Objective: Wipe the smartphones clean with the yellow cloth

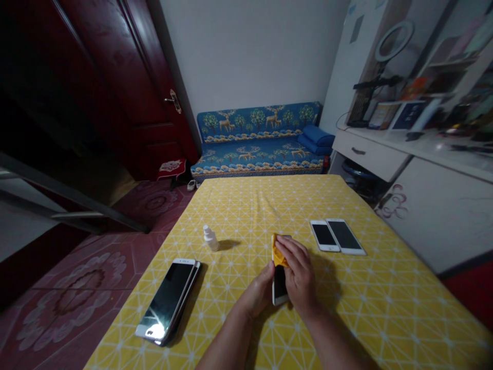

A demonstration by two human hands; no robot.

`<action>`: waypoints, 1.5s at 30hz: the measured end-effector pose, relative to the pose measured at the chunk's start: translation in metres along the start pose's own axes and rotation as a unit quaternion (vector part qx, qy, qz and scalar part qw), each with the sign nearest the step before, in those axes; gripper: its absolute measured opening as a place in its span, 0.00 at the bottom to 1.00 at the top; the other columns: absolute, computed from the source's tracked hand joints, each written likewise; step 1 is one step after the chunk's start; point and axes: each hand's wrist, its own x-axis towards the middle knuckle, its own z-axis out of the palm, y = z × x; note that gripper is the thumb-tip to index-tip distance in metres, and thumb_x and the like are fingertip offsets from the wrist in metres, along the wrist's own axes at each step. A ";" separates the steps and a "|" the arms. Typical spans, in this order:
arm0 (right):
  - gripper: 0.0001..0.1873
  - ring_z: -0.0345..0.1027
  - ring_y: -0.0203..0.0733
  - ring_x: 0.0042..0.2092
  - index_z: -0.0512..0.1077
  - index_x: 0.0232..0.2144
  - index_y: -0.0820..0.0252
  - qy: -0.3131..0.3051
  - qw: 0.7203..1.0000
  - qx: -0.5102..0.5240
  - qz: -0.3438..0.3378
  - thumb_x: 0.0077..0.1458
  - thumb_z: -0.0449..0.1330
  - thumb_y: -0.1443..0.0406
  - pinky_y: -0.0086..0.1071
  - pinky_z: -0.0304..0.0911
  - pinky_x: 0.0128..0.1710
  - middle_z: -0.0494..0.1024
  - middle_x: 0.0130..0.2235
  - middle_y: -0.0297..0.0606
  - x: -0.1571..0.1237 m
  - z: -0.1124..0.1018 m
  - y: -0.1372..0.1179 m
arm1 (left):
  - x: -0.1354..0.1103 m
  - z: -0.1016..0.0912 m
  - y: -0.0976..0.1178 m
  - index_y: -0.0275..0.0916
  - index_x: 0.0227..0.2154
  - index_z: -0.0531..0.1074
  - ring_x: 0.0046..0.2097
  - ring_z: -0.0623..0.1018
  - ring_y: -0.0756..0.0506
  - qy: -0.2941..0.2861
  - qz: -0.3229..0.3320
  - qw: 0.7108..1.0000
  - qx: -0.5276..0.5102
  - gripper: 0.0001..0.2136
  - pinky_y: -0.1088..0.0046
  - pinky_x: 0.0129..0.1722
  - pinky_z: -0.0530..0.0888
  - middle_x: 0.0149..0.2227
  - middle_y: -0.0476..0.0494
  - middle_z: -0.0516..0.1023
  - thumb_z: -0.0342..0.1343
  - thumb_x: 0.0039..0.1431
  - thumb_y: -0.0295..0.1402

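A white smartphone stands tilted up from the yellow tablecloth, its dark screen facing me. My left hand holds it along its left side. My right hand presses a folded yellow cloth against the phone's upper part, hiding the top of the screen. Left of my hands stands a small white spray bottle. Two white smartphones lie face up to the right, and a stack of two phones lies at the left.
The table's far edge meets a blue sofa with a deer pattern. A dark red door stands at the left, above a patterned red floor. A white cabinet with a ring light stands at the right.
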 end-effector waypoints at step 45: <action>0.28 0.62 0.46 0.61 0.64 0.60 0.51 -0.025 0.999 -0.012 -0.028 0.61 0.47 0.75 0.51 0.62 0.59 0.72 0.58 0.39 -0.007 0.002 -0.006 | 0.000 0.000 0.002 0.32 0.55 0.71 0.66 0.60 0.41 -0.035 0.023 0.997 -0.062 0.24 0.69 0.64 0.54 0.62 0.34 0.66 0.53 0.63 0.44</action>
